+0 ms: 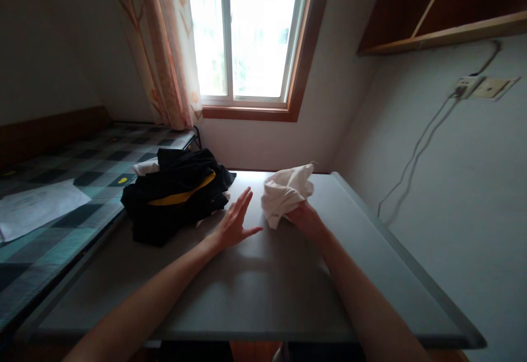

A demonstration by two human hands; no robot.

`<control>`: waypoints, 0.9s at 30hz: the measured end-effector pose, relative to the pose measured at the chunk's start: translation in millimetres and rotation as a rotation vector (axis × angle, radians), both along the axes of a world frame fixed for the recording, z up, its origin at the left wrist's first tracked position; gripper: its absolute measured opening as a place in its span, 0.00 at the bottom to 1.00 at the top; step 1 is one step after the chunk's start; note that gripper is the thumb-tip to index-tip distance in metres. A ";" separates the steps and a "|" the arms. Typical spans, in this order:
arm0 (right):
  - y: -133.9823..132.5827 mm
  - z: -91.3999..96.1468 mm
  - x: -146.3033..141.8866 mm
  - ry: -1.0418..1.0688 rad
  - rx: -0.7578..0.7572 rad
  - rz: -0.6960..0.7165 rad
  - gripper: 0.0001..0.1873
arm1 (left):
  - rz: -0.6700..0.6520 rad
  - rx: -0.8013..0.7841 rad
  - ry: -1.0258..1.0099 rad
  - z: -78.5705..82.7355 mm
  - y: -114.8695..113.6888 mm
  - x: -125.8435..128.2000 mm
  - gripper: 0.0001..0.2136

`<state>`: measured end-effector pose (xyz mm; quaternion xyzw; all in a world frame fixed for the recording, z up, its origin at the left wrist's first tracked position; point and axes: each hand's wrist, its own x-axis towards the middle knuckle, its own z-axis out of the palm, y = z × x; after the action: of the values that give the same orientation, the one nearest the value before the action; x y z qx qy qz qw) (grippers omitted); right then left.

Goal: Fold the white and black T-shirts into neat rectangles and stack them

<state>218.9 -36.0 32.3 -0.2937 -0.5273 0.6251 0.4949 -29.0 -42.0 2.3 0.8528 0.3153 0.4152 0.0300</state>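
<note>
A crumpled white cloth (284, 191), perhaps a garment, is bunched up in my right hand (307, 218). The fingers of that hand are partly hidden behind its folds. My left hand (235, 222) is held over the table, fingers stretched out and thumb apart, with nothing in it. Left of this hand lies a heap of black clothes (177, 192) with a yellow stripe. Some white fabric (146, 167) sticks out at the heap's back left.
Under my hands is a grey table (263, 290). A bed with a checked cover (119, 145) adjoins it at left, with white papers (41, 208) on top. Behind are a window (251, 33) and a curtain (164, 49). A cable (415, 151) hangs down the right wall.
</note>
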 end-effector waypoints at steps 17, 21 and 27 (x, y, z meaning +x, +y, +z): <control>17.1 -0.3 19.6 0.055 -0.113 -0.563 0.13 | 0.201 -0.287 -0.893 66.9 6.1 -12.4 0.19; 20.0 -4.7 24.8 0.054 -0.181 -0.743 0.14 | 0.255 -0.294 -0.968 115.9 5.8 -37.0 0.21; 24.9 -12.8 26.0 -0.035 -0.226 -0.755 0.12 | 0.475 -0.220 -0.596 196.0 19.4 -104.3 0.21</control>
<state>244.9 -11.1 19.5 -0.5302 -0.3182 0.4483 0.6455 -133.3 -22.6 198.3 0.5898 0.5240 0.6038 0.1144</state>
